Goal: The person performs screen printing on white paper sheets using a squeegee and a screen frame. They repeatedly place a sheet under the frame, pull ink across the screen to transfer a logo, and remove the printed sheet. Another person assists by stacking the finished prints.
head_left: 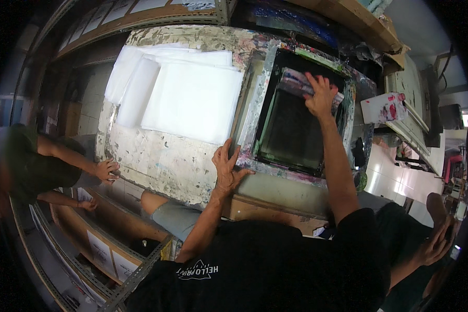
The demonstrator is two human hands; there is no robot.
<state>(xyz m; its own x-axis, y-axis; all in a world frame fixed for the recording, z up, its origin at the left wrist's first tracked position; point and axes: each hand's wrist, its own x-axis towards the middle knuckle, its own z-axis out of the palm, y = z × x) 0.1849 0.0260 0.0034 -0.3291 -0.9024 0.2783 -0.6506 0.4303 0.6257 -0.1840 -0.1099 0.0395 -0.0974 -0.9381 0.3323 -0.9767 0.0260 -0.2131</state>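
A screen-printing frame (260,93) with paint-smeared edges lies on the right part of the worktable. Inside it, a dark mesh (291,130) spreads out below a squeegee (296,82). My right hand (321,96) grips this squeegee near the mesh's far end, its fingers curled over the top; ink stains its bar. By the frame's near left corner rests my left hand (226,165), fingers spread and thumb at the frame's edge. White sheets (192,99) lie in overlapping piles left of the frame.
The worktable (145,156) is stained with paint. At the left, another person's hand (106,170) touches its edge; a further person's hand (437,242) is at the lower right. Shelving (140,23) stands behind, a brown box (104,239) lower left. An ink-stained white container (384,107) sits at right.
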